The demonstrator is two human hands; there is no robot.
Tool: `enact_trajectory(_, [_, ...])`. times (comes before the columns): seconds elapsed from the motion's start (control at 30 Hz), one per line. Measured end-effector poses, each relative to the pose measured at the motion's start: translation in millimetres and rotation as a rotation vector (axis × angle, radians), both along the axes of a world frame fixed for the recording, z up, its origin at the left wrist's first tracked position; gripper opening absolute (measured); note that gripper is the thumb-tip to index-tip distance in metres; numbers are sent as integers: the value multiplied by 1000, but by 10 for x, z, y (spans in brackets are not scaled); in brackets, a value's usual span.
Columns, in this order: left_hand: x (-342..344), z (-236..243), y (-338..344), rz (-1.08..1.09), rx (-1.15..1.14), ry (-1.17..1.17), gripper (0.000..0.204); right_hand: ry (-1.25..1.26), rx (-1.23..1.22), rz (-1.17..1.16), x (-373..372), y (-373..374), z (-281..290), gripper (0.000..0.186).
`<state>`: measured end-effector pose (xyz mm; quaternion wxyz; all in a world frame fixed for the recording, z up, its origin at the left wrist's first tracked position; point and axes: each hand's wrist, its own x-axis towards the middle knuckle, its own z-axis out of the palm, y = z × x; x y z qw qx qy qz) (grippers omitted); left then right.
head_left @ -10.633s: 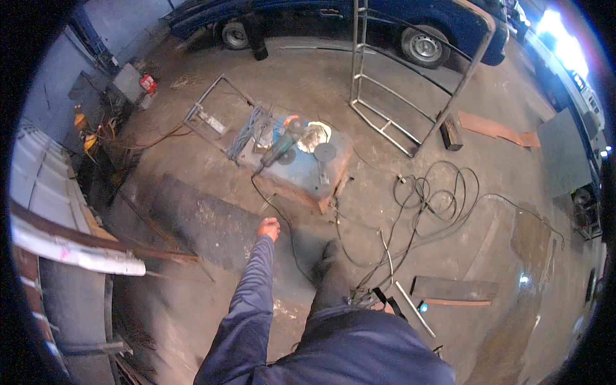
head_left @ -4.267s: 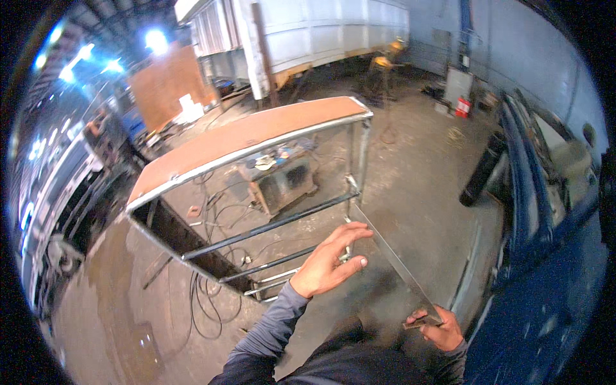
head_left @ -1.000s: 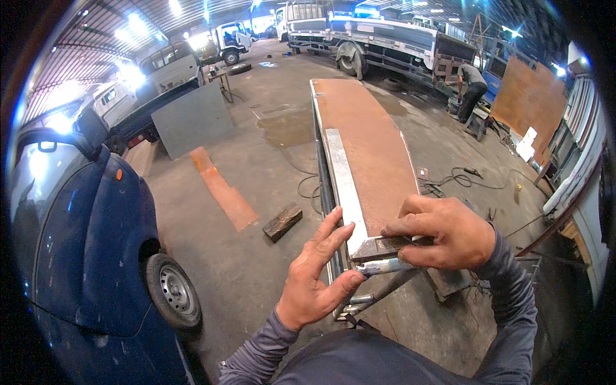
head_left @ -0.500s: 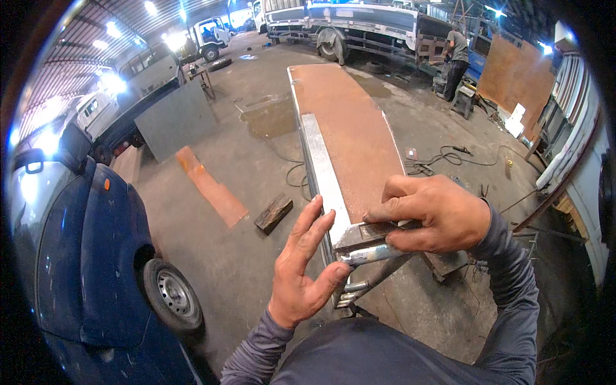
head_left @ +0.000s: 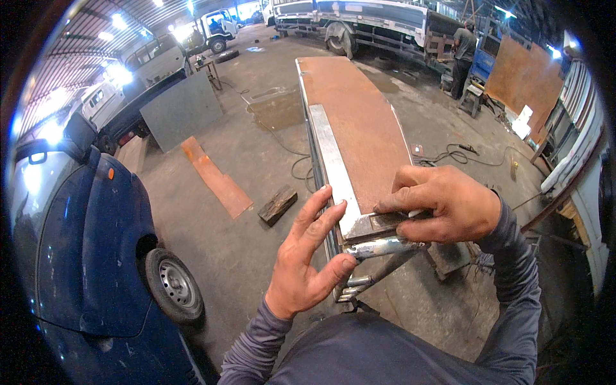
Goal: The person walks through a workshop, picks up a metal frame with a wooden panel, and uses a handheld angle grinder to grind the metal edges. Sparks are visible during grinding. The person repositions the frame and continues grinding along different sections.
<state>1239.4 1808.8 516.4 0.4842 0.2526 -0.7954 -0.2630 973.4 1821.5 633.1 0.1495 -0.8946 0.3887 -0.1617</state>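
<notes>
A long rust-coloured metal sheet [head_left: 359,128] sits on top of a tubular steel frame [head_left: 385,249]. A steel try square lies on it, its pale blade [head_left: 330,160] along the sheet's left edge and its darker short arm across the near end. My right hand [head_left: 449,204] grips that short arm between thumb and curled fingers. My left hand [head_left: 305,263] is open beside the near left corner, its fingertips at the blade and frame edge; whether all of them touch is unclear.
A blue vehicle [head_left: 86,256] is close on my left. A wooden block [head_left: 277,205], a rusty strip [head_left: 215,179] and cables [head_left: 459,156] lie on the floor. A co-worker [head_left: 462,64] stands right rear near a truck [head_left: 385,22]. A leaning sheet [head_left: 520,90] is behind.
Since 4.3 seconds ago, the square moved from mid-air onto the sheet, and I face along its length. Over the last second, the co-worker straightened from a bend; my hands stayed nearly in place.
</notes>
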Motion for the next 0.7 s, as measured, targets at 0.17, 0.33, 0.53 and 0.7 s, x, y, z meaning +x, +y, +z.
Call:
enact_trajectory(0.17, [-28,-35,-29,-22,43,48,67,-19,8,-18,-8,-8,-18,34])
enact_trajectory(0.33, [-24,-48,-29,-22,47,50,67,-24,17,-10,0,-10,-14,33])
enact_trajectory(0.53, [-15,-39,-45,-34,22,41,68,8,28,-17,7,-15,9,34])
enact_trajectory(0.7, [-17,-26,-31,-95,84,132,75,-7,19,-21,-3,-6,11,34])
